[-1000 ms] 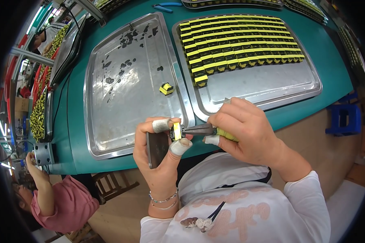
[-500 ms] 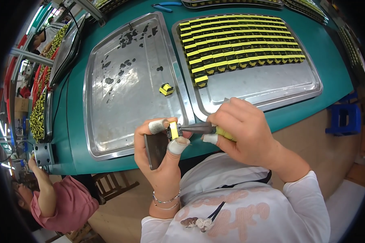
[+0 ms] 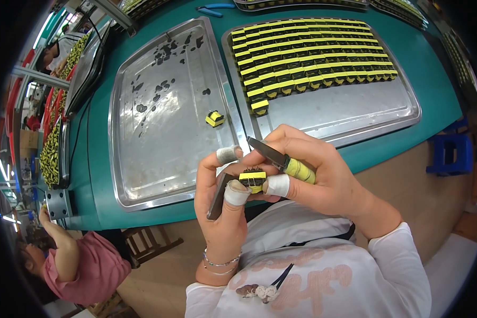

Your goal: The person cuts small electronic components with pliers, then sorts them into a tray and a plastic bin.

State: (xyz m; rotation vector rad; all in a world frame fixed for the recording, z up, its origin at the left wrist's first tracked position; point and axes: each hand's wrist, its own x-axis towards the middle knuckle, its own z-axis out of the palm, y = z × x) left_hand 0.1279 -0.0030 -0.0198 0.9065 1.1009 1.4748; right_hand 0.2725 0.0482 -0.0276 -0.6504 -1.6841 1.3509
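Between the fingertips of both hands is a small transformer (image 3: 253, 179), black with yellow tape and thin metal pins pointing up. My left hand (image 3: 217, 206) closes on its left side, with white tape on thumb and finger, and also clasps a dark flat block (image 3: 218, 197) against the palm. My right hand (image 3: 323, 175) has its taped thumb on the transformer's right side. Also in that hand are needle-nose pliers (image 3: 273, 153) with a yellow handle, their dark tapered tip pointing up and left, apart from the transformer. Fingers partly hide the lower transformer.
A metal tray (image 3: 159, 175) at left holds dark flakes and one loose transformer (image 3: 215, 118). Rows of transformers (image 3: 307, 58) fill the far part of the right tray (image 3: 344, 124). Blue-handled pliers (image 3: 212, 10) lie far back. A person in pink (image 3: 90, 265) is at lower left; a blue stool (image 3: 450, 156) stands right.
The pliers' tip has left the transformer and swung upward. The transformer has turned, showing its pins, and my right thumb now touches it. Both hands are closer together.
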